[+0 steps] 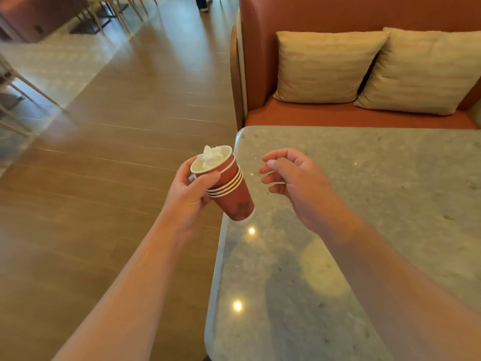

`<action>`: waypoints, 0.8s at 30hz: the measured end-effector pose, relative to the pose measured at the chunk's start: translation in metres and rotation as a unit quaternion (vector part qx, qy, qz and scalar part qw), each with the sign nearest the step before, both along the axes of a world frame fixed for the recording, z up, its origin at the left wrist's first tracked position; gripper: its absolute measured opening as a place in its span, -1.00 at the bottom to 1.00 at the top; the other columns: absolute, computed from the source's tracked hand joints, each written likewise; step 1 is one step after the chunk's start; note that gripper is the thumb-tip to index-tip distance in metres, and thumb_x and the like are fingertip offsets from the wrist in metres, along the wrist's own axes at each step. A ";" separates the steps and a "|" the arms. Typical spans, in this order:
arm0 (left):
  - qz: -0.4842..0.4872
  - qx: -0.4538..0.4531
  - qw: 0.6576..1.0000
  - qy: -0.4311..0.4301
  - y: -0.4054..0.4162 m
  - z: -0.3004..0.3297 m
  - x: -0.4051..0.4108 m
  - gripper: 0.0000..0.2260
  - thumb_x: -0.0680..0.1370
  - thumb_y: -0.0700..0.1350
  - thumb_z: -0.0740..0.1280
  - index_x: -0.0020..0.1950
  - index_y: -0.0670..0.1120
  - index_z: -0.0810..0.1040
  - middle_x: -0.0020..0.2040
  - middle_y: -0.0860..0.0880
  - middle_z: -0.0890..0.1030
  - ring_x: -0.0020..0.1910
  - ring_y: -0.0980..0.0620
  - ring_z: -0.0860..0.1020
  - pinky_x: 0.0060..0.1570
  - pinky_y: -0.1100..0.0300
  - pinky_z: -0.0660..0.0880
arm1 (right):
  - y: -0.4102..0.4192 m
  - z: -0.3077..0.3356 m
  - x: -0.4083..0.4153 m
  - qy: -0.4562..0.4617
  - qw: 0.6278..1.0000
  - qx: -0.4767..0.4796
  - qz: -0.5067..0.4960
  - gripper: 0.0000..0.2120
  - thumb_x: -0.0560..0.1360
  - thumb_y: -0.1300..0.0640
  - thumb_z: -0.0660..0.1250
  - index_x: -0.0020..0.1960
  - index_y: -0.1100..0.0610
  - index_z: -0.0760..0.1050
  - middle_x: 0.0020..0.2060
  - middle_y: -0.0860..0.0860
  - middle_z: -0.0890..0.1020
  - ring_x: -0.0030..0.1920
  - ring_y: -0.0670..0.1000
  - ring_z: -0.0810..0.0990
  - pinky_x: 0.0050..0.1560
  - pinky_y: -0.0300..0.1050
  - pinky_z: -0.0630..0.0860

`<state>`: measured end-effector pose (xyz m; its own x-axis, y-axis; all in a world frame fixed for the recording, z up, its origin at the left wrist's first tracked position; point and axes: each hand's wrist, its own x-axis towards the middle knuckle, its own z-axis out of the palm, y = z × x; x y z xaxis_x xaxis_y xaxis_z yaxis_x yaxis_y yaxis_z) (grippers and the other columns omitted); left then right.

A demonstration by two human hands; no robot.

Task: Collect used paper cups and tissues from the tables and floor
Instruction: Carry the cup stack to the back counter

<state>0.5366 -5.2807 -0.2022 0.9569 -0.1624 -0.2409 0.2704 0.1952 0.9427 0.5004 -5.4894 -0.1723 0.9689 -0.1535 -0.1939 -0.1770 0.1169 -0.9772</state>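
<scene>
- the left hand [188, 194] grips a nested stack of red paper cups [229, 188] near its rims, thumb across the front, holding it tilted just off the near left edge of the stone-topped table [364, 204].
- a crumpled white tissue [212, 156] sits inside the top cup of the stack.
- the right hand [294, 183] hovers over the table just right of the stack, fingers loosely curled, holding nothing, not touching the cups.
- beyond the table's far edge stands an orange booth seat [338, 115] with two beige cushions [325, 66].
- left of the table lies a wooden floor [117, 152].
</scene>
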 end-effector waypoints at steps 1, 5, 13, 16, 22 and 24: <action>0.009 -0.003 1.000 -0.002 0.009 0.001 -0.001 -0.40 0.25 0.00 0.57 0.28 0.08 0.53 0.08 0.05 0.71 0.04 0.12 0.67 -0.12 0.23 0.58 | 0.007 0.000 0.001 0.002 1.000 0.002 0.005 -0.86 0.47 0.11 0.28 -0.05 0.01 0.61 -0.20 -0.03 0.70 -0.17 -0.02 0.63 -0.20 -0.14 0.53; 0.052 -0.006 0.999 -0.007 0.057 0.003 -0.004 -0.45 0.26 -0.02 0.56 0.24 0.11 0.56 0.08 0.06 0.71 0.04 0.12 0.67 -0.06 0.19 0.55 | 0.051 0.000 0.011 0.000 0.999 -0.006 0.047 -0.86 0.50 0.15 0.28 -0.05 0.03 0.61 -0.20 -0.02 0.70 -0.18 -0.04 0.63 -0.19 -0.13 0.52; 0.117 -0.017 0.993 -0.010 0.203 0.001 -0.014 -0.43 0.24 -0.04 0.54 0.24 0.05 0.54 0.07 0.04 0.71 0.02 0.07 0.66 -0.06 0.16 0.55 | 0.202 0.000 0.029 -0.002 0.994 -0.036 0.104 -0.87 0.49 0.07 0.28 -0.05 -0.02 0.61 -0.18 -0.05 0.71 -0.15 -0.04 0.66 -0.19 -0.16 0.52; 0.141 -0.017 0.990 -0.015 0.276 0.001 -0.018 -0.41 0.23 -0.03 0.54 0.25 0.04 0.52 0.05 0.05 0.71 0.00 0.09 0.66 -0.12 0.20 0.58 | 0.275 0.000 0.034 0.002 0.990 -0.046 0.135 -0.86 0.49 0.06 0.27 -0.04 -0.03 0.60 -0.17 -0.06 0.71 -0.12 -0.02 0.66 -0.15 -0.15 0.54; 0.195 -0.002 0.980 -0.029 0.421 0.010 -0.031 -0.41 0.22 -0.01 0.53 0.23 0.06 0.51 0.00 0.08 0.72 -0.05 0.11 0.66 -0.19 0.26 0.56 | 0.426 0.007 0.043 -0.003 0.979 -0.025 0.204 -0.86 0.53 0.20 0.28 -0.07 0.04 0.59 -0.23 -0.06 0.70 -0.24 -0.08 0.62 -0.23 -0.19 0.55; 0.222 -0.003 0.974 -0.034 0.464 0.013 -0.039 -0.43 0.22 -0.01 0.53 0.22 0.08 0.51 -0.02 0.10 0.72 -0.07 0.14 0.67 -0.21 0.28 0.56 | 0.471 0.011 0.045 -0.006 0.972 -0.021 0.232 -0.86 0.51 0.21 0.28 -0.09 0.04 0.59 -0.24 -0.06 0.69 -0.25 -0.08 0.61 -0.26 -0.20 0.54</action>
